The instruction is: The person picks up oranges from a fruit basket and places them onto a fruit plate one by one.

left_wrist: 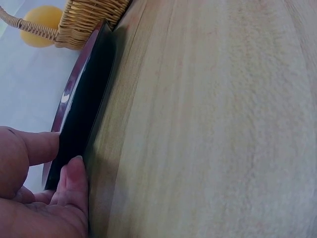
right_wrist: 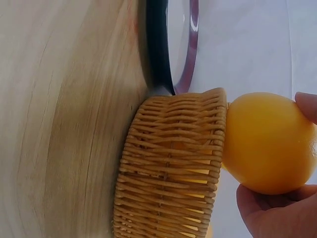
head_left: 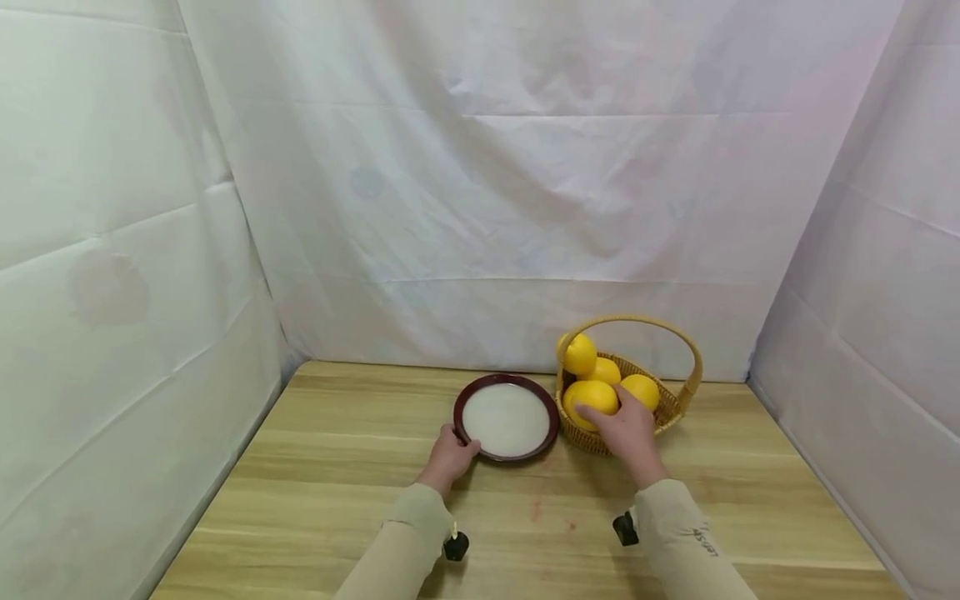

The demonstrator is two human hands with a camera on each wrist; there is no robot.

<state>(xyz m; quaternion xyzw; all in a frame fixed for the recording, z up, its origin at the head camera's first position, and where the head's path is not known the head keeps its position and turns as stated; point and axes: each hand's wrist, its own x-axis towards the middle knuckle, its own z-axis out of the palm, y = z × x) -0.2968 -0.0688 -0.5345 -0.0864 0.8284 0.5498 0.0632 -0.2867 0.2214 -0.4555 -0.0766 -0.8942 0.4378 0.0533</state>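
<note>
A round plate (head_left: 467,398) with a dark red rim and a white middle lies on the table, left of a wicker basket (head_left: 588,442). My left hand (head_left: 450,457) pinches its near left rim, thumb over the edge and fingers under it, as the left wrist view shows. Several yellow oranges, among them one by the handle (head_left: 579,357), fill the basket. My right hand (head_left: 632,432) grips the nearest orange (head_left: 591,393) between thumb and fingers. In the right wrist view this orange (right_wrist: 270,144) sits just above the woven rim, overlapping it.
The basket's arched handle (head_left: 637,319) rises over the fruit. White cloth (head_left: 480,208) hangs behind the wooden table (head_left: 360,467) and along both sides. Plate and basket stand side by side near the table's back edge.
</note>
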